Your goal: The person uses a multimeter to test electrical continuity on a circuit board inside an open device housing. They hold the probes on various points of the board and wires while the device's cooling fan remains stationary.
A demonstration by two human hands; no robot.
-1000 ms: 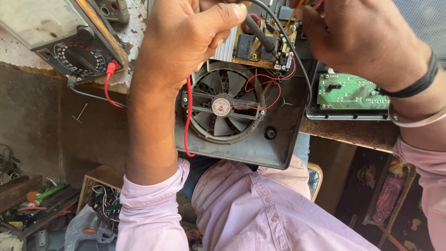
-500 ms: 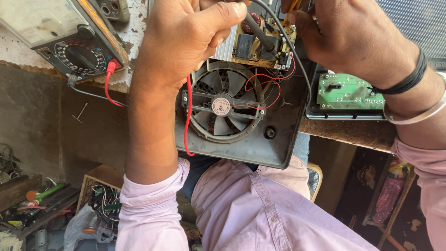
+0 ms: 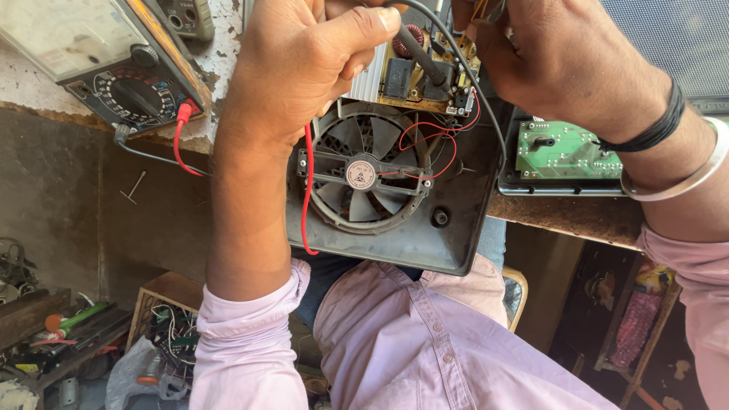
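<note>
Gripping a black probe point(image 3: 416, 53), the left hand point(image 3: 304, 68) curls over the board point(image 3: 414, 76); the right hand point(image 3: 554, 64) seemingly pinches another probe. Fan point(image 3: 364, 173) below, meter point(image 3: 106, 64) left.

1 round black plastic cooling fan point(image 3: 363, 173), centre | 2 circuit boards: tan one point(image 3: 414, 72) at 12 o'clock, green one point(image 3: 566, 149) at 3 o'clock | 1 analogue multimeter with black dial point(image 3: 106, 64), 10 o'clock | 2 hands: left point(image 3: 304, 64), right point(image 3: 554, 57), 12 o'clock

Black probe point(image 3: 418, 53) tilted, tip on tan circuit board point(image 3: 414, 76) inside opened dark casing point(image 3: 456, 228), above black fan point(image 3: 364, 173).
</note>
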